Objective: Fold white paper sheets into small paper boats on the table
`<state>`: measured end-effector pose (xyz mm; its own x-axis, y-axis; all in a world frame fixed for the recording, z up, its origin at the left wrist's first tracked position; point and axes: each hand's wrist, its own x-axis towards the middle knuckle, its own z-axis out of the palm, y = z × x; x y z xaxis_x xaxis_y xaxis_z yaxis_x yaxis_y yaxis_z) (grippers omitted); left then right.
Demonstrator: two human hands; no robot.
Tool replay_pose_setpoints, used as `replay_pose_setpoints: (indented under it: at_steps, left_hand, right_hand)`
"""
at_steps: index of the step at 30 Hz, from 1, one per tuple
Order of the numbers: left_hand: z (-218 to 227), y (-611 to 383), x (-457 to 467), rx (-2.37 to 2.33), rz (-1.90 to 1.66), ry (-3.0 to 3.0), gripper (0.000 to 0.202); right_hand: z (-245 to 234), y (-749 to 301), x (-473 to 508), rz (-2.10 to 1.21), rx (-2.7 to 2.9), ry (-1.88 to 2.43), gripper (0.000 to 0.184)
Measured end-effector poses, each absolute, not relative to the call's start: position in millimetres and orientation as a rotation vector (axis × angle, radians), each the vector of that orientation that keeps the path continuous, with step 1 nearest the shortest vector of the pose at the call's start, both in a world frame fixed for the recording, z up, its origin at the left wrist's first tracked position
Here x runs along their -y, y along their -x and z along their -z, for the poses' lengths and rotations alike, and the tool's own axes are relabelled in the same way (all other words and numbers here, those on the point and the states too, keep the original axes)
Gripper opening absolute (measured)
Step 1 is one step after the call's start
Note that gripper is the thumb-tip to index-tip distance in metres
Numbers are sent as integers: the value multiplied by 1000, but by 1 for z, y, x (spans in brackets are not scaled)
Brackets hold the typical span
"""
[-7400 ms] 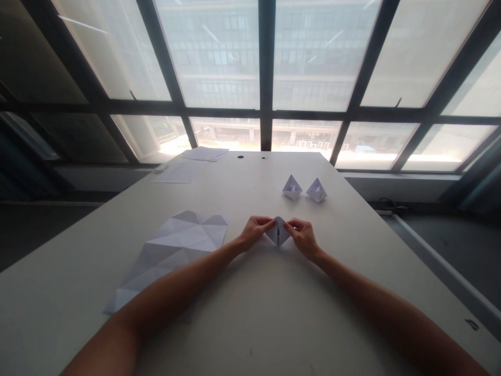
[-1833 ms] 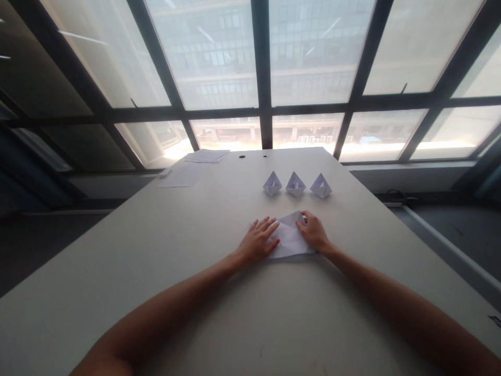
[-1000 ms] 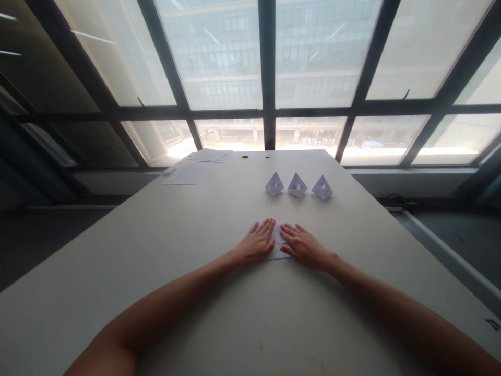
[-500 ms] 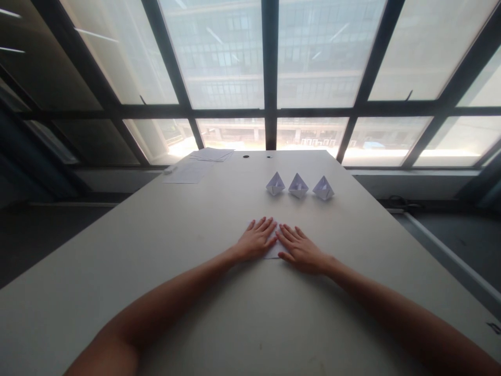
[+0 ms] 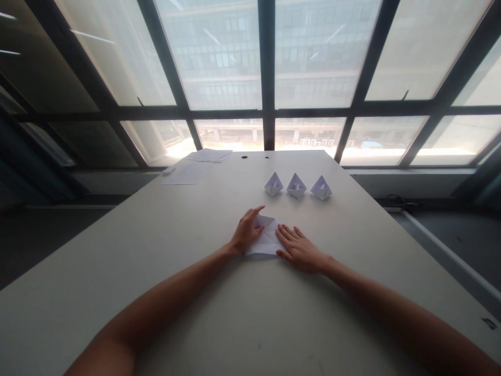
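Observation:
A folded white paper sheet lies on the pale table in front of me. My left hand pinches the sheet's left edge and lifts a flap, with its fingers curled over the paper. Flat on the sheet's right part rests my right hand, fingers stretched out and pressing down. Beyond the hands, three small folded paper boats stand in a row: a left boat, a middle boat and a right boat.
Loose white sheets and one flat sheet lie at the table's far left corner. Two small dark holes mark the far edge. A large window with dark frames stands behind the table.
Half a second ago both hands lay flat side by side on the paper. My left hand has since curled and raised the sheet's left flap, baring more paper. The right hand stays flat.

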<state>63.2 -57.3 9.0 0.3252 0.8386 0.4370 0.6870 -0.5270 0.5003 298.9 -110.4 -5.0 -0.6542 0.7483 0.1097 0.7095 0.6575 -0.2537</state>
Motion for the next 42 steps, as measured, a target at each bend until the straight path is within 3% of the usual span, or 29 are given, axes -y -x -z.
replay_pose_setpoints:
  at_steps: [5, 10, 16, 19, 27, 30, 35, 39, 42]
  left_hand:
    - [-5, -77, 79, -1164, -535, -2657, 46]
    - [0, -79, 89, -1177, -100, -2808, 69]
    - [-2, -72, 81, -1130, -11, -2787, 72]
    - [-7, -68, 80, -992, 23, -2814, 79]
    - [-11, -62, 78, -810, -68, -2774, 80]
    - [-11, -61, 76, -786, -139, -2736, 68]
    - [-16, -60, 74, -841, -444, -2610, 38]
    - [-16, -59, 71, -997, -661, -2555, 35]
    - [-12, -59, 68, -1083, -651, -2654, 44]
  right_hand:
    - [7, -296, 111, -292, 2631, 1253, 79]
    - [5, -294, 109, -351, 2576, 1304, 86]
    - [1, -302, 100, -465, 2517, 1308, 61]
    - [3, -308, 98, -408, 2584, 1253, 60]
    - [-7, -319, 98, -425, 2700, 1098, 87]
    - [-7, -321, 97, -389, 2670, 1079, 74]
    - [-4, -324, 90, -274, 2512, 1039, 34]
    - [-2, -327, 84, -212, 2348, 1161, 25]
    - [-3, -328, 82, -135, 2287, 1279, 34]
